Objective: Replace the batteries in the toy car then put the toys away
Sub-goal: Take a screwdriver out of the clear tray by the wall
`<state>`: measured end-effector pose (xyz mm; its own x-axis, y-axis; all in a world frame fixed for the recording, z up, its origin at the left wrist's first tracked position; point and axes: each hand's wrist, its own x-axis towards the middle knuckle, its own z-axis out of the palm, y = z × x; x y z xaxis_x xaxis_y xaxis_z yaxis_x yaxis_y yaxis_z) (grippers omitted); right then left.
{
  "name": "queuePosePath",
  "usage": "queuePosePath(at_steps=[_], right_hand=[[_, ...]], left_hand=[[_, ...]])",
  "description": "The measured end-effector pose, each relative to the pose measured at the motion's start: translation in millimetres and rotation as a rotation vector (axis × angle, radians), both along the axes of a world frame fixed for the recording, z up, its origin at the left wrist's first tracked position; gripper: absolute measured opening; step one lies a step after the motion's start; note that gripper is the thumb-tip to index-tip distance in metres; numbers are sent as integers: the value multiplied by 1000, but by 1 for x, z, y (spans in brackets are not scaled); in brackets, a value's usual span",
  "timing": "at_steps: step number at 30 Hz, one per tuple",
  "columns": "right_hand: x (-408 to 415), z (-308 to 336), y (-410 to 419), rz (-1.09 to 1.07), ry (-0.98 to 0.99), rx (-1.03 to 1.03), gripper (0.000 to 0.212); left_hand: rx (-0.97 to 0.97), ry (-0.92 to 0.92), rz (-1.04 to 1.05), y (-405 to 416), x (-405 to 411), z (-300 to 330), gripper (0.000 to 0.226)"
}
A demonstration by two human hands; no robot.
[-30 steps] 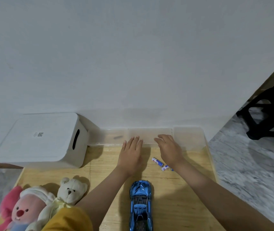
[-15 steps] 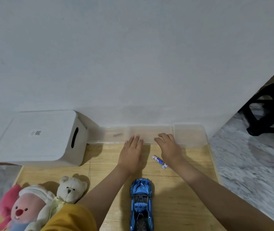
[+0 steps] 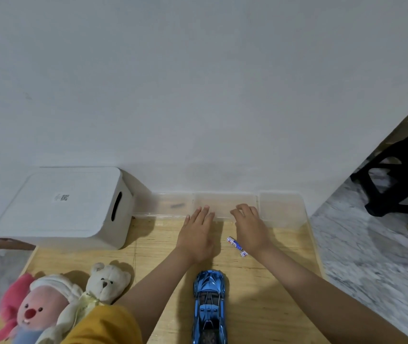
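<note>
A shiny blue toy car (image 3: 209, 304) lies on the wooden table (image 3: 267, 289), nose pointing away from me, between my forearms. Two blue-and-white batteries (image 3: 236, 245) lie just left of my right wrist. My left hand (image 3: 196, 234) lies flat, palm down, fingers straight and reaching the front edge of a clear plastic divided tray (image 3: 282, 209) at the wall. My right hand (image 3: 249, 225) rests beside it with fingers bent down at that tray's edge, holding nothing I can see. A pink plush (image 3: 34, 311) and a white teddy bear (image 3: 106, 281) lie at the near left.
A white lidded storage box (image 3: 56, 207) with a side handle slot stands at the back left against the wall. A small dark item (image 3: 177, 206) lies in the tray's left compartment. Right of the table are a marble floor and a black stool (image 3: 401, 175).
The view has shifted slightly; both hands stay at the tray's front edge with almost no movement. The car, batteries and plush toys have not moved.
</note>
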<state>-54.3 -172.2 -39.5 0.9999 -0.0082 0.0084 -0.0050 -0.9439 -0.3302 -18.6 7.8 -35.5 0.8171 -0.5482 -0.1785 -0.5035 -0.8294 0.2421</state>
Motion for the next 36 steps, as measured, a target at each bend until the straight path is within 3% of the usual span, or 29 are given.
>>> queuePosePath(at_steps=[3,6,13,17,25,29,33,36], right_hand=[[5,4,6,-12,-24,-24,37],[9,9,18,43,-53,3,43],[33,24,68,251,-73,115,44],[51,26,90,322,-21,124,46],[80,24,119,323,154,-90,44],[86,24,135,279,163,-156,44],[88,25,145,302,151,-300,26],[90,25,149,343,150,-329,28]], left_hand=[[-9,14,-24,6,5,6,78],[-50,-32,9,20,9,10,78],[-53,-208,275,72,31,16,68],[-136,-181,392,97,43,18,66],[-389,13,401,118,68,4,56],[-418,-9,404,120,72,-4,51],[-406,-37,411,121,74,-12,50],[-348,-49,417,121,76,-16,54]])
